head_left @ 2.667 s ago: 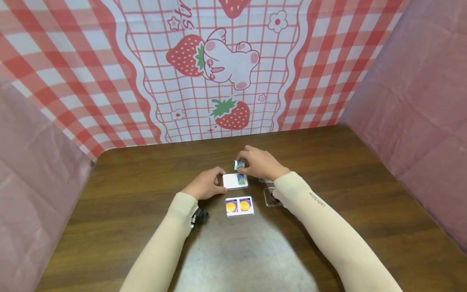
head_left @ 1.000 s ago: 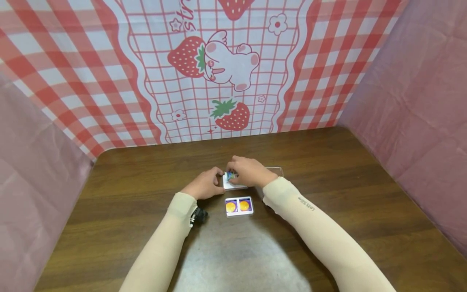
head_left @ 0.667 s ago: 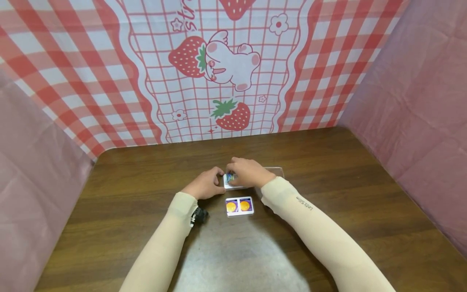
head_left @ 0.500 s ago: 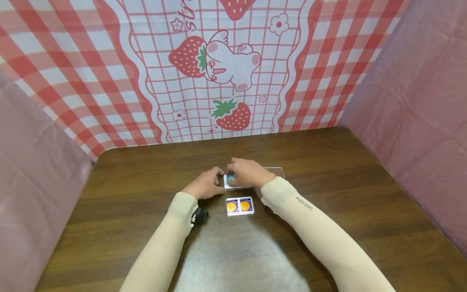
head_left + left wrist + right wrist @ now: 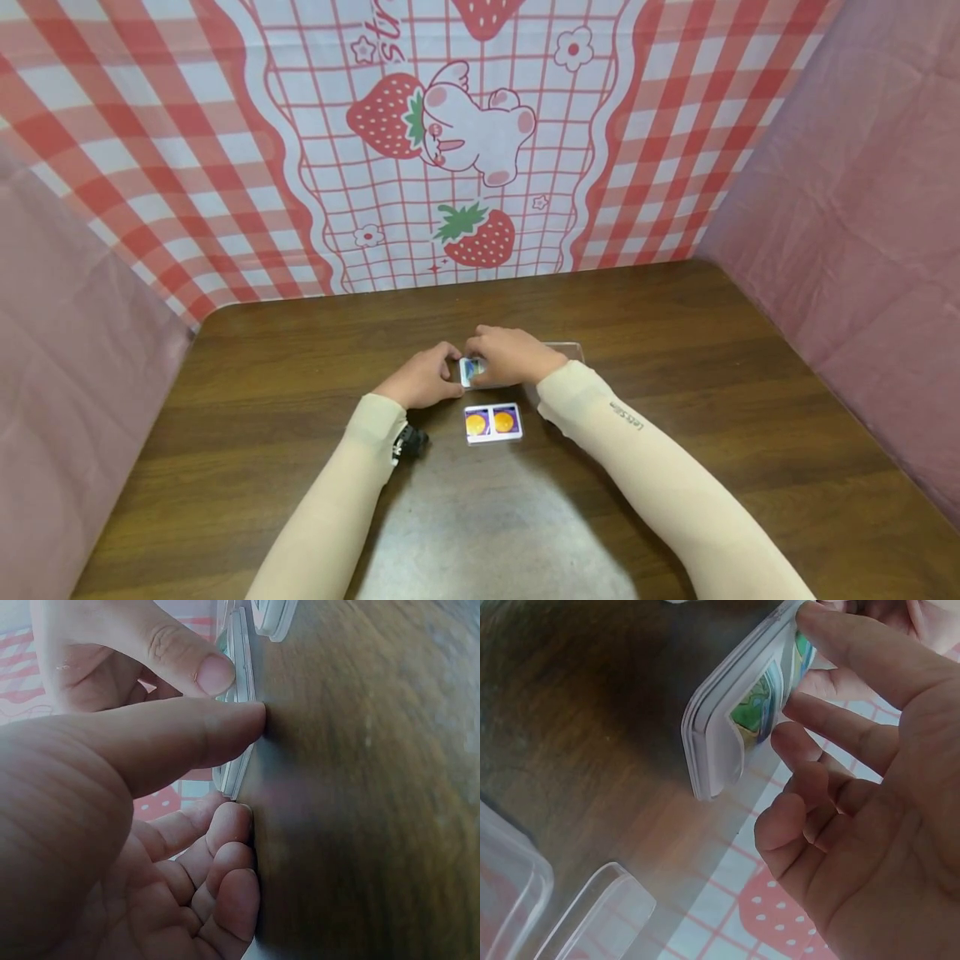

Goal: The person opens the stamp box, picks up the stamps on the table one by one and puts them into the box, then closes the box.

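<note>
A white rectangular holder (image 5: 721,756) lies on the table, bearing a small blue-green picture card (image 5: 754,712) on its right half. A second small picture card (image 5: 471,369) is at its left half, with the right hand (image 5: 513,355) over it, thumb and index finger pinching its edges. The left hand (image 5: 422,379) grips the holder's left end, its thumb against the near edge and fingers at the far edge. In the head view the right hand hides much of the holder. Closer to the person lies a similar holder (image 5: 491,423) with two purple-and-orange picture cards.
Clear plastic covers lie under and behind the right wrist; one cover (image 5: 574,350) shows in the head view, and a clear cover (image 5: 510,889) in the right wrist view. The wooden table (image 5: 300,350) ends at a strawberry-patterned cloth (image 5: 480,150).
The right hand has moved left and down with the second picture card from behind the holder onto its left half. Over the last half second the card has settled flatter. The left hand stays put.
</note>
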The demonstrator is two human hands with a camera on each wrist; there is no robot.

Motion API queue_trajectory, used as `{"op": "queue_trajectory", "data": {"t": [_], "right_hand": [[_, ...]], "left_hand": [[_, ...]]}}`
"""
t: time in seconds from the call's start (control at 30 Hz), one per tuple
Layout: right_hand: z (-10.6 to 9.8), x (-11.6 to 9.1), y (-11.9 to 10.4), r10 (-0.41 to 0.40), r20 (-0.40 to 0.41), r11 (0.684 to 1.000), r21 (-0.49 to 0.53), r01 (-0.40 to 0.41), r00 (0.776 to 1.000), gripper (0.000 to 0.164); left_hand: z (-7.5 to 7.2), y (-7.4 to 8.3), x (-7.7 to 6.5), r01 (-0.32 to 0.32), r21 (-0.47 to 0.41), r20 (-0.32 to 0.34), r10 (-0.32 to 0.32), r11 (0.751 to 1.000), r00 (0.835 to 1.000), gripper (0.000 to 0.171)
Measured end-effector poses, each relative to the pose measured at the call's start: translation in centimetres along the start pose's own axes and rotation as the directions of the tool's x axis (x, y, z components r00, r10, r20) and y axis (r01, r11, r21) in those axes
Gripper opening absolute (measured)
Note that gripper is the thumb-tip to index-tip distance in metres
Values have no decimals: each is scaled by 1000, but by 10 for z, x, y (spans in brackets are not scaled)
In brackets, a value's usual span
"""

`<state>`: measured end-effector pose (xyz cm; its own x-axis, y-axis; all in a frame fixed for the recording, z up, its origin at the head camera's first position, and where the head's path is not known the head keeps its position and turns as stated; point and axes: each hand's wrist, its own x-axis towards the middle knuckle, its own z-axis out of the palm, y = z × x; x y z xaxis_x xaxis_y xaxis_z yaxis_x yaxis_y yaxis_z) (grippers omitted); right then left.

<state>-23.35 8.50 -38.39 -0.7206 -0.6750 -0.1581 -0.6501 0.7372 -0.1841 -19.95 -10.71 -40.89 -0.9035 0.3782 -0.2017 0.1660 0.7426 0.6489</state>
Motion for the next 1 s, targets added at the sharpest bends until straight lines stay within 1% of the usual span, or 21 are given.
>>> {"op": "queue_trajectory", "data": {"t": [0.1, 0.27, 0.37, 0.77, 0.9, 1.0], "right_hand": [[-1, 0, 1, 3, -1, 1000, -3, -3, 1000, 44], [0, 2, 2, -3, -20, 1000, -18, 2, 1000, 34], [2, 4, 1, -9, -21, 1000, -24, 9, 1000, 32], [2, 4, -1, -3, -30, 1000, -25, 3, 1000, 30], [-2, 0, 2, 7, -37, 1000, 11, -7, 999, 31], [-7, -6, 10, 25, -63, 998, 54, -22, 998, 32]], "left_hand": [[0, 1, 0, 2, 1, 0, -2, 1000, 1000, 52], [1, 1, 0, 0, 2, -1, 0, 1000, 1000, 52], [1, 1, 0, -3, -1, 0, 3, 1000, 1000, 52], [0, 0, 0, 0, -4, 7, 0, 1000, 1000, 53], [1, 0, 0, 8, 3, 9, -8, 1000, 1000, 53], [1, -1, 1, 14, 6, 12, -14, 1000, 1000, 52]]}}
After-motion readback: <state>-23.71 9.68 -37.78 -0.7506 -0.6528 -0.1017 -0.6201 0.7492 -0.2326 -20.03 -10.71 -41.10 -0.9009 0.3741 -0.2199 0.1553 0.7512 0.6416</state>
